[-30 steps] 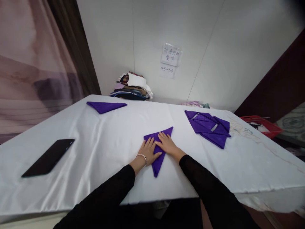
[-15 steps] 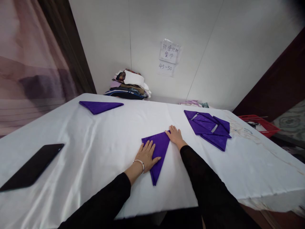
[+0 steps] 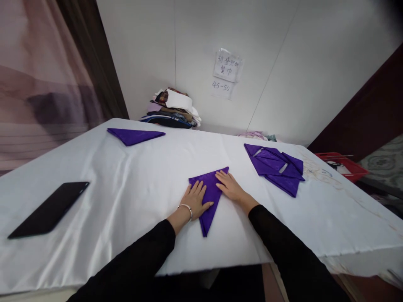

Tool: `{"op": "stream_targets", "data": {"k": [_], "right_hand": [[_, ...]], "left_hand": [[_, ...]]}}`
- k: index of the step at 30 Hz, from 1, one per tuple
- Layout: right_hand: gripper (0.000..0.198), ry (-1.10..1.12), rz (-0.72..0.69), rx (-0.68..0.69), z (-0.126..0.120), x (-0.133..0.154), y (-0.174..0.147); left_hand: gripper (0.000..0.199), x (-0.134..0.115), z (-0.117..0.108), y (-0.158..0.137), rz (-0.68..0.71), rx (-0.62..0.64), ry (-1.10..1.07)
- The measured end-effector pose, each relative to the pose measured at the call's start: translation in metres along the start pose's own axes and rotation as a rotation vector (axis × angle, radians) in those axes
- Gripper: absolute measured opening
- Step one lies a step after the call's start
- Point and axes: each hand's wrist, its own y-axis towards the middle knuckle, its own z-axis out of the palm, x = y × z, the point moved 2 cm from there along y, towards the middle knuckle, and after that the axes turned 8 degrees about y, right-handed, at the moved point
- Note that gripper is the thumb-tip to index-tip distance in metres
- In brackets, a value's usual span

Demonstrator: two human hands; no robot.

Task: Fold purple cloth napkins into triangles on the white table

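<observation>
The purple cloth point(image 3: 211, 191) is touched by left hand point(image 3: 193, 202) at nine o'clock, right hand point(image 3: 229, 187) at two, each grip spread flat.

The purple cloth point(image 3: 211, 193) lies at your 12 o'clock, flat on the white-covered table point(image 3: 151, 180). You see it folded into a long, narrow triangle. Read its outline as a clock face: one corner sits at 10 o'clock, a second at 1 o'clock, and the sharpest point at 6 o'clock, aimed toward you and short of the table's near edge. The short far side joins the 10 and 1 o'clock corners. The long side from 1 to 6 o'clock runs straight. You can make out stacked layers near the 6 o'clock tip. The exposed upper face is smooth; part of it, toward 9 o'clock, is hidden from you.
</observation>
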Motion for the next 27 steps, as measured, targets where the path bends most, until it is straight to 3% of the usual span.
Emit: {"op": "stream_targets", "data": {"k": [3,6,8,11,16,20,27], "right_hand": [[0.055,-0.076,0.137,0.057,-0.001,-0.006,0.001],[0.055,-0.123,0.340,-0.014,-0.012,-0.021,0.003],[0.054,-0.122,0.396,-0.080,-0.016,-0.023,-0.001],[0.052,-0.101,0.237,-0.121,-0.012,-0.006,-0.019],[0.050,-0.018,-0.152,0.042,0.014,0.046,-0.066],[0.046,0.005,-0.272,0.072,0.025,0.070,-0.082],[0.051,-0.048,-0.370,0.016,0.031,0.084,-0.066]], "left_hand": [[0.077,0.001,0.000,0.001,0.001,0.009,-0.004],[0.077,0.001,0.001,0.001,0.006,0.003,-0.016],[0.077,0.002,0.002,0.001,0.012,-0.015,-0.030],[0.072,0.004,0.002,0.001,0.018,-0.035,-0.049],[0.048,0.014,-0.006,0.006,0.001,-0.127,-0.105],[0.039,0.025,-0.009,0.012,-0.002,-0.208,-0.161],[0.038,0.030,-0.007,0.010,0.015,-0.249,-0.201]]}}
